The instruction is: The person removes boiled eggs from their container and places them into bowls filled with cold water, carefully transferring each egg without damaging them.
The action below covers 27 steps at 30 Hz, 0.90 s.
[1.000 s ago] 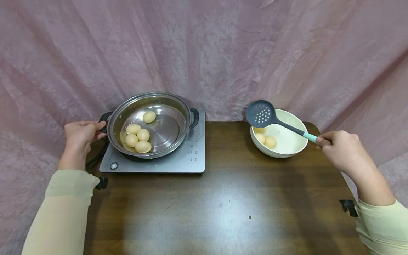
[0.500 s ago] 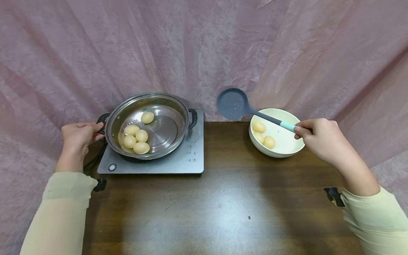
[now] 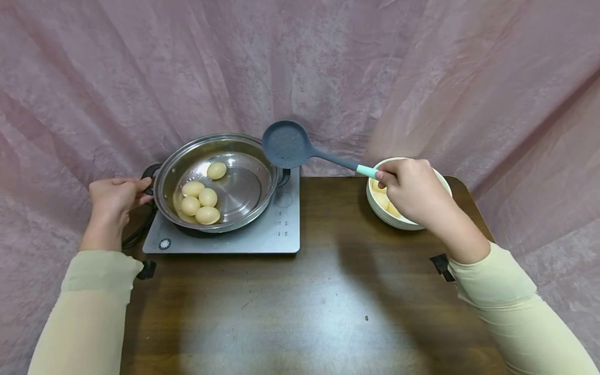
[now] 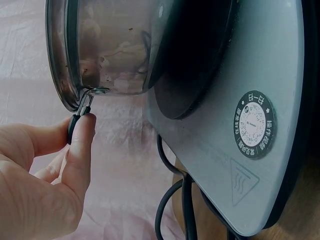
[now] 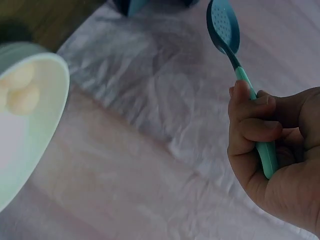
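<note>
My left hand (image 3: pixel 114 200) pinches the black left handle (image 4: pixel 75 125) of a steel pot (image 3: pixel 253 213) between thumb and fingers. Inside the pot lie several pale eggs (image 3: pixel 208 197), bunched at the left with one apart toward the back. My right hand (image 3: pixel 414 187) grips the mint-green handle of a dark grey skimmer (image 3: pixel 287 144); its round head is in the air and overlaps the pot's right rim in the head view. Below that hand, a cream bowl (image 3: pixel 408 224) holds a few eggs (image 5: pixel 24 99), partly hidden by the hand in the head view.
The pot stands on a silver induction cooker (image 3: pixel 281 237) at the back left. Black cables (image 4: pixel 186 200) run beside the cooker. A brown wooden table (image 3: pixel 281 312) carries everything, with a pink curtain (image 3: pixel 328 62) hanging behind.
My right hand has carried the skimmer leftward from over the bowl to the pot's right rim, its head turning over on the way. The left hand stays on the pot handle.
</note>
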{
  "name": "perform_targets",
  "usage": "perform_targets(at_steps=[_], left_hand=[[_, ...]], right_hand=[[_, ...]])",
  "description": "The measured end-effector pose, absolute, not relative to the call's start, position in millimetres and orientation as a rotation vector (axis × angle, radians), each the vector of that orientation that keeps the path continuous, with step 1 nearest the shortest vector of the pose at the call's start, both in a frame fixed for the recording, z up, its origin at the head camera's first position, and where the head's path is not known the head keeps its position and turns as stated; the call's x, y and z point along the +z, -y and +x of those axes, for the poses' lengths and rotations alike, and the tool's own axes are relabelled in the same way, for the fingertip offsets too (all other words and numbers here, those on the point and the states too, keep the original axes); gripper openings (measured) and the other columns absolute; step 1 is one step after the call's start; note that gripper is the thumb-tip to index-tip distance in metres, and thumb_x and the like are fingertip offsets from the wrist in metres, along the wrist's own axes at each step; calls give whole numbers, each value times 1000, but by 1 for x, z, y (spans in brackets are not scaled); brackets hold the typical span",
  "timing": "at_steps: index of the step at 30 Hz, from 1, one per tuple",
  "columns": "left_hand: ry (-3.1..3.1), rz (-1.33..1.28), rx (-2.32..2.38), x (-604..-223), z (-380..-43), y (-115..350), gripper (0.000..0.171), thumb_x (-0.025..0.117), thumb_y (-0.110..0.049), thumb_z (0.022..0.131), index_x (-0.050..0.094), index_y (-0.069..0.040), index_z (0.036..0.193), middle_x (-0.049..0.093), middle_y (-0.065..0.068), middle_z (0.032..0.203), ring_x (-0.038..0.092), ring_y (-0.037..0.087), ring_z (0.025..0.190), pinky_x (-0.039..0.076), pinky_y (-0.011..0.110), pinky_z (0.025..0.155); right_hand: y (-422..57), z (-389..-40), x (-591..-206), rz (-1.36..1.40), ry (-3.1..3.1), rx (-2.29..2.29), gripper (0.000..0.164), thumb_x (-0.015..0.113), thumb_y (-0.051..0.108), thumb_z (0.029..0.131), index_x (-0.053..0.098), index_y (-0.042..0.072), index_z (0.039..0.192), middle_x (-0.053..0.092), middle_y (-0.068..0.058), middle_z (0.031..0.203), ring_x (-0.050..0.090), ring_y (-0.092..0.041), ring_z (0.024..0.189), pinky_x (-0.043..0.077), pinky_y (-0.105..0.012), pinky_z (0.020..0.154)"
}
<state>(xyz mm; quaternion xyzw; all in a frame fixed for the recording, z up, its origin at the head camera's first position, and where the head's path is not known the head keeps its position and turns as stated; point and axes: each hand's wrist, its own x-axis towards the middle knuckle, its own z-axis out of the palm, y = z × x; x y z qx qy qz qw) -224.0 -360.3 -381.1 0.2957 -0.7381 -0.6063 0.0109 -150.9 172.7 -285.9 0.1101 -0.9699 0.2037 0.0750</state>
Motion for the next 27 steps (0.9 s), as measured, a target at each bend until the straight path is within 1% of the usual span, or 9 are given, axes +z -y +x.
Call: perform_targets(at_steps=[1,4,7,8,10,13,16,22,27], left_hand=[[2299,923,-1895,-381,-224,360,27,78,-28,75,68,-18,97,58,-4,90,68,8,64,61,24,69],[2292,921,-1909,-381,-225,359,28,78,-27,75,67,-17,99,59,-4,89,68,8,65,61,24,68],[2286,910,-1923,-381,-226,358,30,78,-26,75,67,-15,102,58,-3,91,67,8,66,61,24,69],[2286,907,-1924,-381,-226,358,30,78,-26,76,66,-15,102,58,-3,91,67,8,66,61,25,69],[2281,901,-1924,-381,-225,358,28,78,-25,76,67,-15,100,59,-4,89,68,8,66,61,25,70],[2279,903,-1916,-381,-224,360,23,78,-25,76,67,-17,95,61,-6,85,68,8,65,61,26,70],[2285,906,-1916,-381,-223,363,20,79,-26,75,68,-18,90,62,-7,80,68,9,63,61,25,67],[2279,884,-1927,-382,-221,364,17,79,-25,75,70,-19,88,63,-7,75,67,11,61,61,24,61],[2265,897,-1924,-383,-222,364,16,78,-22,77,69,-18,89,62,-8,75,66,10,61,61,24,61]], right_hand=[[-168,-152,-288,349,2897,600,20,52,13,94,68,12,82,63,0,71,49,-16,57,39,-27,50],[-153,-156,-296,389,2880,572,22,53,14,94,65,11,75,56,-1,64,47,-16,60,38,-27,54],[-138,-156,-302,407,2890,551,24,52,15,94,60,13,71,48,0,59,44,-16,56,36,-27,49],[-132,-157,-304,419,2893,538,26,52,15,94,57,14,69,45,0,57,41,-16,54,34,-27,47],[-121,-157,-306,457,2895,495,28,53,15,94,54,14,66,42,0,57,40,-16,54,33,-27,46],[-106,-157,-309,528,2897,409,30,54,16,93,52,14,64,42,0,57,42,-18,56,34,-29,46],[-93,-158,-313,574,2893,342,30,56,16,93,52,14,63,45,-1,58,45,-20,58,39,-32,48],[-76,-156,-320,627,2858,292,26,59,15,91,55,11,66,51,-4,61,52,-24,57,46,-40,48],[-65,-153,-325,671,2871,273,22,59,15,91,59,10,70,52,-4,64,53,-23,57,47,-39,46]])
